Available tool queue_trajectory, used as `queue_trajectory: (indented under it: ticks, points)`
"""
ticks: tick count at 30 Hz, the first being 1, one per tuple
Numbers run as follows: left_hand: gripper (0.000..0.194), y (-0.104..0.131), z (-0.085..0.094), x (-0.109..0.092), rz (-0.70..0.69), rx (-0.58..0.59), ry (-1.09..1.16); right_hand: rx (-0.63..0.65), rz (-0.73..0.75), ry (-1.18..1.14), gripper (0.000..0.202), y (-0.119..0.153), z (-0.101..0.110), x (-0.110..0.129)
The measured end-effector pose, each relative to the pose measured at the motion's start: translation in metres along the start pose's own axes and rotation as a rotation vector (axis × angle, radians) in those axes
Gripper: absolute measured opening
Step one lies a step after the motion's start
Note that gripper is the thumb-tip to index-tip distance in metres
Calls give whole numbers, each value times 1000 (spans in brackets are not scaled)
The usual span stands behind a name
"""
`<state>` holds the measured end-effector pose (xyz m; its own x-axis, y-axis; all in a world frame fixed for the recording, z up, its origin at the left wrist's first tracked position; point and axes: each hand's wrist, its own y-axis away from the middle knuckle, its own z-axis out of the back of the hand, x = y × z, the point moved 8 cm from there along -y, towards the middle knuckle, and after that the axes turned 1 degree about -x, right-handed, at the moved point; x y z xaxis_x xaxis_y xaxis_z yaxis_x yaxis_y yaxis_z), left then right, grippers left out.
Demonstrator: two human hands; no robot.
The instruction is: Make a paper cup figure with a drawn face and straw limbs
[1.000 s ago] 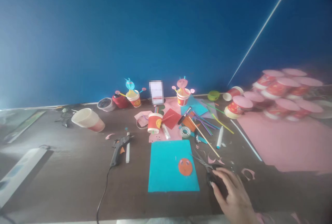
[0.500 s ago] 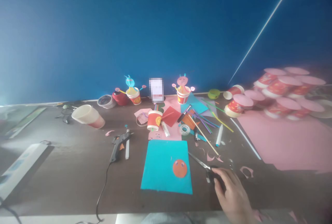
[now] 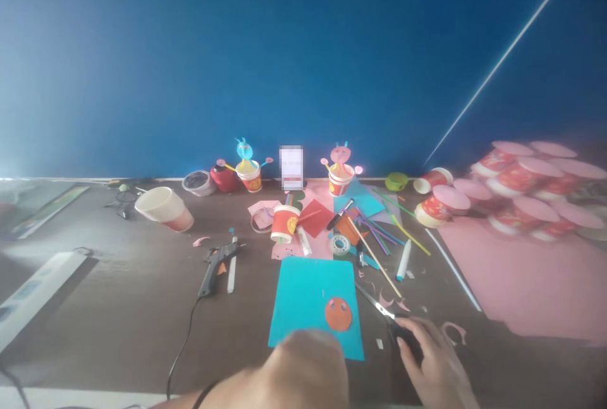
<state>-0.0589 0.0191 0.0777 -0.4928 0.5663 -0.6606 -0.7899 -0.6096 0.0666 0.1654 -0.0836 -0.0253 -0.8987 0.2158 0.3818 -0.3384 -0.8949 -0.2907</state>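
My right hand (image 3: 439, 365) has its thumb and fingers round the black handles of a pair of scissors (image 3: 385, 311), whose blades lie pointing up and left by the sheet's right edge. My left hand (image 3: 308, 368) is a smear of motion over the near edge of a blue paper sheet (image 3: 308, 295); its fingers cannot be made out. On that sheet rests an orange paper circle (image 3: 338, 314) with two small round eyes. A small white scrap (image 3: 379, 344) lies between the sheet and the scissor handles.
Left of the sheet lies a glue gun (image 3: 218, 267) with its cord. Behind are a red paper cup (image 3: 285, 224), a tape roll (image 3: 339, 244), a marker (image 3: 404, 260) and a stick (image 3: 374, 257). Cups with pink discs (image 3: 453, 199) stand at right, near a pink sheet (image 3: 531, 276).
My left hand has come into view from below, over the sheet's near edge. My right hand stays at the scissors. The view has shifted, so everything sits slightly differently in the picture.
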Motion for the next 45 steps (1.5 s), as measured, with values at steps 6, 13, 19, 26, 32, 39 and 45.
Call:
queue_trajectory:
  ticks: [6,13,19,26,32,39,45]
  points:
    - [25,-56,-29,38,7,69,-256,122,-7,42,19,-1,-3,-9]
    - [32,-43,-35,58,14,115,-365,132,-51,90,19,-19,23,-34]
    - [23,-54,-38,62,-22,32,-374,142,82,128,30,-95,6,16]
    - [14,-54,-35,75,-153,-113,-217,157,28,192,32,-139,-24,1]
    - [14,-53,-35,77,-165,-132,-162,216,74,192,26,-145,-26,17]
    - [13,-53,-34,77,-170,-140,-157,321,1,229,9,-138,-34,22]
    - [14,-52,-34,77,-171,-144,-150,400,-77,232,14,-128,-30,15]
